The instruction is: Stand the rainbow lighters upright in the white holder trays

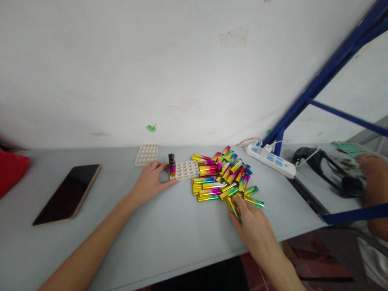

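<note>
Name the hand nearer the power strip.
Right. The right hand is in front and left of the power strip, at the colourful pile; the left hand is farther left, at the pale tray.

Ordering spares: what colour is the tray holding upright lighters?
The tray is off-white, in head view.

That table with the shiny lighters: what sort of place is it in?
Probably a small workshop or shared workroom: a loose heap of lighters lies beside a pale tray with rows of holes, and another person's arm shows at the far right, beyond a blue frame.
</note>
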Motion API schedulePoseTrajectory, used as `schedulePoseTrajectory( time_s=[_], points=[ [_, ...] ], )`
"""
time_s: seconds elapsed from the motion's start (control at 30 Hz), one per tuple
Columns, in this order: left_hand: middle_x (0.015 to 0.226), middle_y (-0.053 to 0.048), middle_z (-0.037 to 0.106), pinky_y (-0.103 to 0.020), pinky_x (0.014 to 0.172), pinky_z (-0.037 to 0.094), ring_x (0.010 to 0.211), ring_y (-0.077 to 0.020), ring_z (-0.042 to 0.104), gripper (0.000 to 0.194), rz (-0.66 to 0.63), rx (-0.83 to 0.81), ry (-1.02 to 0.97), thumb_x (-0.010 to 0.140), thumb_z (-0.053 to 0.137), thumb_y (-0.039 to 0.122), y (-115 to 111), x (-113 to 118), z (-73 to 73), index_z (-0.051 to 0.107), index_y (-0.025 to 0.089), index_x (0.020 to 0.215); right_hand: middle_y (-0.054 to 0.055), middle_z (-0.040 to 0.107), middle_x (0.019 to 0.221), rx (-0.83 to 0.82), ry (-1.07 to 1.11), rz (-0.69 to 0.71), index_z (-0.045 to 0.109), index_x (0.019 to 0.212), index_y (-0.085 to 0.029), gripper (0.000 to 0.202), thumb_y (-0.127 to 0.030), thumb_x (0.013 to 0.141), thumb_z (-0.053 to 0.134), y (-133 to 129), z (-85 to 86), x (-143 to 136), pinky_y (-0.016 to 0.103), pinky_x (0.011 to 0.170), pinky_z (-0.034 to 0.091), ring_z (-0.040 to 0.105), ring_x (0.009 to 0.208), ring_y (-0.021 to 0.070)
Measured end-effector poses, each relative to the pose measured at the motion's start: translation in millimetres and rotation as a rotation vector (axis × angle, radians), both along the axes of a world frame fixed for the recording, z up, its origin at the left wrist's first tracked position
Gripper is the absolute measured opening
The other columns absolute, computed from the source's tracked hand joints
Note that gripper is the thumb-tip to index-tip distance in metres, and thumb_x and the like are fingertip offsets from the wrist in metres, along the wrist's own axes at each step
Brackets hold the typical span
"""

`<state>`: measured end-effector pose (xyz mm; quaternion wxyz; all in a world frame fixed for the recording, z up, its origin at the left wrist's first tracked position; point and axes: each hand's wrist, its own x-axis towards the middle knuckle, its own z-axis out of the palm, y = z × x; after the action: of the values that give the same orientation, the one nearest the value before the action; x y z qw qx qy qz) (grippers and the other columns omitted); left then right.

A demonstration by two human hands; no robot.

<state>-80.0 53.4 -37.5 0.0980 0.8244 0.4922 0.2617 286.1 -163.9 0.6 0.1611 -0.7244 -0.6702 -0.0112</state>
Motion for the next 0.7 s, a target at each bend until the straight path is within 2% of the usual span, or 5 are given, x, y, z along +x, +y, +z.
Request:
schedulePoseTrajectory(
  time_s=[0.17,0.33,0.47,0.6,0.7],
  points=[
    [0.129,-0.013,0.082,-0.055,0.12,0.062,0.126,-0.0411,0.075,0.073,0.004,0.006,0.011,0.098,0.084,0.087,-1,2,-0.1,0.084,0.023,0.134,0.015,0.088,0.118,0.134,0.526,0.018,0.087,0.123,-0.026,0.025,-0.043,0.111,0.074,-10,12.9,24,0.042,0.077,0.069,0.088,0.095,0.0325],
    [0.129,-0.014,0.083,-0.056,0.121,0.062,0.127,-0.0423,0.075,0.073,0.002,-0.001,0.025,0.099,0.084,0.086,0,2,0.7,0.084,0.023,0.134,0.006,0.084,0.096,0.171,1.146,-0.059,0.089,0.109,-0.025,0.05,-0.062,0.082,0.109,12,27.7,8,0.035,0.071,0.065,0.078,0.081,0.0251],
    [0.129,-0.014,0.083,-0.056,0.119,0.062,0.126,-0.0421,0.075,0.071,-0.004,0.006,0.009,0.098,0.085,0.086,0,1,-0.2,0.085,0.024,0.133,0.004,0.083,0.094,0.167,1.531,-0.033,0.089,0.101,-0.026,0.059,-0.068,0.071,0.117,52,38.9,-32,0.036,0.079,0.066,0.074,0.085,0.0227],
    [0.128,-0.013,0.082,-0.055,0.118,0.062,0.125,-0.041,0.076,0.071,-0.017,0.01,-0.016,0.099,0.085,0.086,0,1,-2.0,0.085,0.025,0.134,0.003,0.08,0.093,0.017,1.647,0.18,0.081,0.095,-0.026,0.063,-0.082,0.082,0.107,92,48.7,-69,0.035,0.078,0.064,0.072,0.083,0.0215],
    [0.126,-0.012,0.081,-0.054,0.118,0.062,0.124,-0.0401,0.075,0.069,-0.018,0.019,-0.025,0.1,0.084,0.085,-1,2,-3.0,0.085,0.025,0.133,-0.003,0.069,0.081,-0.096,1.625,0.36,0.074,0.106,-0.03,0.064,-0.087,0.091,0.097,121,50.5,-91,0.031,0.067,0.056,0.062,0.069,0.0182]
  ],
)
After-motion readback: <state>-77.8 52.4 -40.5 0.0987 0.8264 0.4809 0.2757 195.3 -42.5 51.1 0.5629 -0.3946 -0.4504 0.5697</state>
